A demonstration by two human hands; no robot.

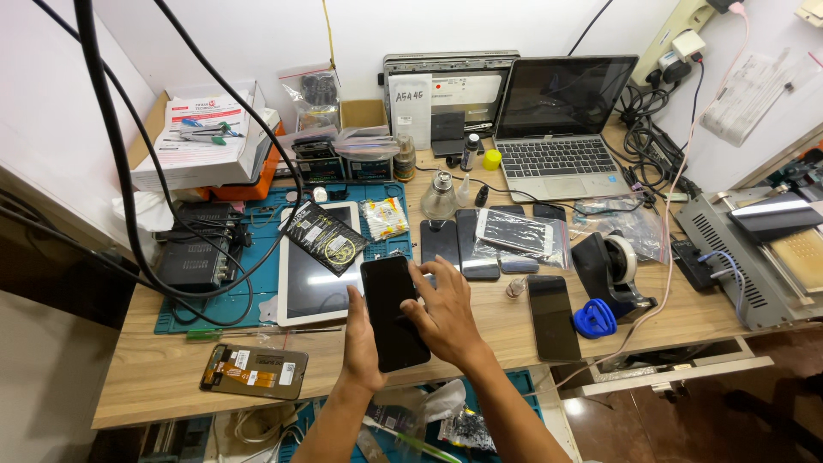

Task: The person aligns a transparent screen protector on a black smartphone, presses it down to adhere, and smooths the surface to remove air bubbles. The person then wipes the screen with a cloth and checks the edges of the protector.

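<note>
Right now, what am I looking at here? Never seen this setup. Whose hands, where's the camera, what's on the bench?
One picture, taken by a camera worn on a person's head, looking down at their own two bare hands; there is no robot. The left hand holds a black phone by its edge, screen up, above a wooden bench. The right hand lies over the phone's right side, fingers spread on the glass. Around it lie a white tablet on a blue mat, several more phones, a tape dispenser, a blue plastic tool and an open laptop at the back.
</note>
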